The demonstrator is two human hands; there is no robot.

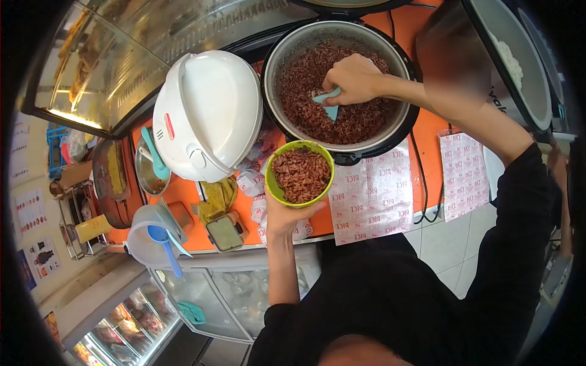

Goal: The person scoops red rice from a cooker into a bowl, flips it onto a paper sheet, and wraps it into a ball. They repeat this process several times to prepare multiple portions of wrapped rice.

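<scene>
My right hand [356, 79] reaches into a large rice cooker pot [273, 79], its fingers closed on a light blue rice paddle [330, 110]. Reddish-brown cooked rice [305, 73] fills the lower part of the pot, and the paddle's blade touches it. In front of the pot, my left hand [284, 215] grips a lime-green bowl [330, 177] from below and the side. More of the same rice is heaped in the bowl, up to about its rim. Part of the left hand's fingers is hidden behind the bowl.
A white rice cooker [220, 91] with its lid down stands left of the pot. Printed paper sheets [372, 201] lie at the orange counter's front edge. A grey tub [140, 238] holds a blue scoop. Another cooker [519, 67] with white rice stands at right. Black cables [417, 177] hang nearby.
</scene>
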